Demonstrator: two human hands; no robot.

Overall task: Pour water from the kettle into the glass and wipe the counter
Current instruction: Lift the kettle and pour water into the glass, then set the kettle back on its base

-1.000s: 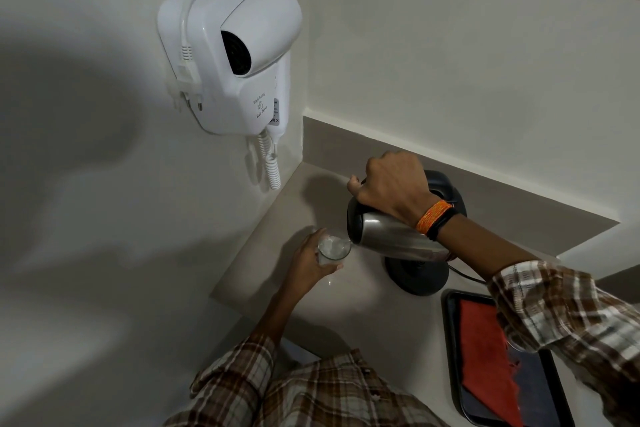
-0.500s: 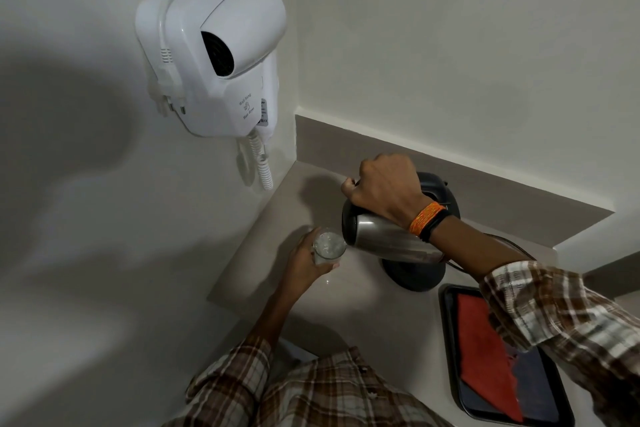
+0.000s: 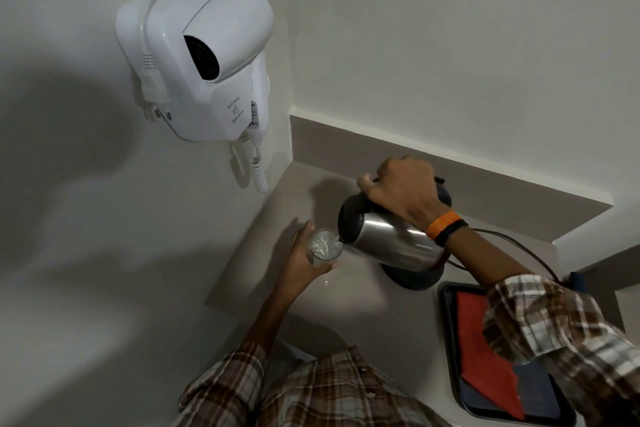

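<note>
A steel kettle (image 3: 388, 241) with a black lid and handle is tipped far over to the left, its spout right at the rim of a small clear glass (image 3: 325, 247). Bubbling water fills the glass near its top. My right hand (image 3: 403, 189) grips the kettle's handle from above. My left hand (image 3: 300, 262) wraps around the glass from the left and holds it just above the beige counter (image 3: 353, 302). The kettle's round black base (image 3: 412, 276) sits on the counter under the tilted body.
A black tray (image 3: 446, 322) holding a red cloth (image 3: 485, 357) lies on the counter at the right. A white hair dryer unit (image 3: 204, 59) hangs on the left wall above the corner. A black cord (image 3: 512, 243) runs right from the kettle base. Small drops (image 3: 326, 282) glint under the glass.
The kettle stays tilted at the glass while water keeps running in. The view has shifted slightly; both hands hold their places.
</note>
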